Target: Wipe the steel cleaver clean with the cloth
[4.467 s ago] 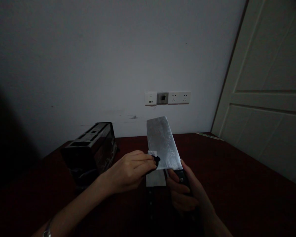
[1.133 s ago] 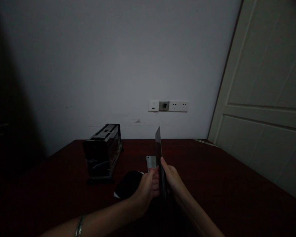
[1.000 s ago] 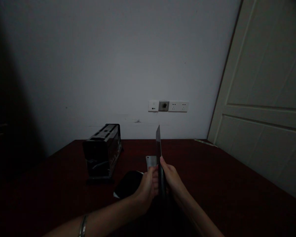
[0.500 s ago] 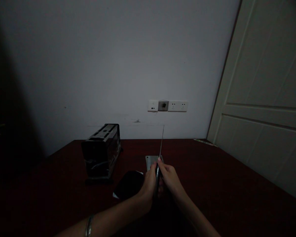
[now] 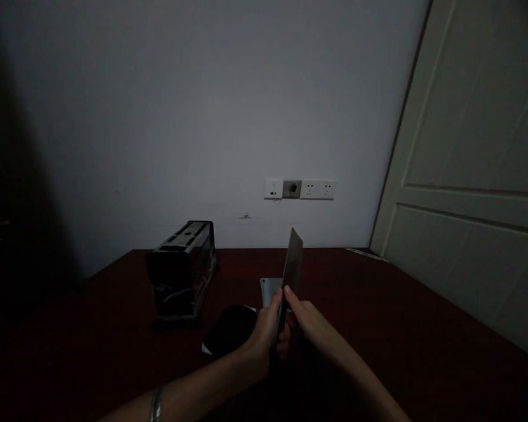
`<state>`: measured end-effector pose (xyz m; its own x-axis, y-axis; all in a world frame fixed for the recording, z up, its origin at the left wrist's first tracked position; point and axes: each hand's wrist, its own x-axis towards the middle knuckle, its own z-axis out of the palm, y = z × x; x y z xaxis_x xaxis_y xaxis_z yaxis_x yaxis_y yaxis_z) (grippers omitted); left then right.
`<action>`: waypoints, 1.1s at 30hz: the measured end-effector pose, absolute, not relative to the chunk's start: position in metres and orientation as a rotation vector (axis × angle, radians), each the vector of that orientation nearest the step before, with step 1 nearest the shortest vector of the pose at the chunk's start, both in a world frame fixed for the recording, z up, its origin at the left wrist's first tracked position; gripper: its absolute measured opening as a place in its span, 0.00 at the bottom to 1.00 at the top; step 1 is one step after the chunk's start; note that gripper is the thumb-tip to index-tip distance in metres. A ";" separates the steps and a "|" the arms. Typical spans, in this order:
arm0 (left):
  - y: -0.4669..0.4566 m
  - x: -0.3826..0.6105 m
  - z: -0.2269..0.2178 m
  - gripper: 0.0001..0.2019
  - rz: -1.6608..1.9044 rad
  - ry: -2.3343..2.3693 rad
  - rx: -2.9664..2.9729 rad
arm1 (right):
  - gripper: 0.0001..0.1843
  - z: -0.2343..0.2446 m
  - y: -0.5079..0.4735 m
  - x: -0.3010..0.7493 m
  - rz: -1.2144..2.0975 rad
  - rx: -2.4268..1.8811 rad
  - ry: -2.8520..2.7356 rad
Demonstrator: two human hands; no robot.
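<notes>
A cleaver points up and away from me, its broad flat blade turned partly toward the right and its dark handle low between my hands. My left hand is closed round the handle from the left. My right hand also grips it from the right, thumb at the base of the blade. Behind the blade, a flat grey metal piece with a small hole in its corner lies on the table; my hands hide part of it. Left of my hands is a dark flat item with whitish edges.
A black slotted box like a knife holder stands on the left of the dark red table. Wall sockets are above the table's far edge. A thin strip lies at the back right, near a white panelled door.
The cleaver has turned in my hands: its blade was edge-on and thin, and now its flat side shows. My right hand has shifted slightly right. The other things have not moved.
</notes>
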<state>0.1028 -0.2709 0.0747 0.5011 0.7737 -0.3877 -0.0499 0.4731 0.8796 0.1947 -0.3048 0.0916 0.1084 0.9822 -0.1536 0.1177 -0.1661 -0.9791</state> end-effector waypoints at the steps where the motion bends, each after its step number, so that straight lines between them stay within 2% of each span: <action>1: -0.272 0.102 0.076 0.31 0.589 0.895 0.946 | 0.34 0.095 -0.309 0.200 1.169 -1.481 -1.199; 7: -0.265 0.091 0.095 0.29 0.667 0.630 0.940 | 0.35 0.116 -0.338 0.226 1.117 -1.682 -1.466; 12: -0.250 0.082 0.106 0.25 0.680 0.379 0.871 | 0.31 0.106 -0.340 0.220 0.992 -1.730 -1.450; 16: -0.243 0.080 0.109 0.24 0.664 0.314 0.850 | 0.26 0.086 -0.329 0.201 0.590 -1.729 -1.762; 20: -0.241 0.079 0.113 0.24 0.678 0.290 0.821 | 0.13 0.069 -0.317 0.183 0.220 -1.668 -2.049; 24: -0.242 0.077 0.117 0.24 0.722 0.321 0.766 | 0.17 0.056 -0.304 0.171 0.092 -1.450 -2.259; 33: -0.237 0.073 0.114 0.24 0.702 0.338 0.689 | 0.22 0.049 -0.290 0.149 0.251 -1.150 -2.528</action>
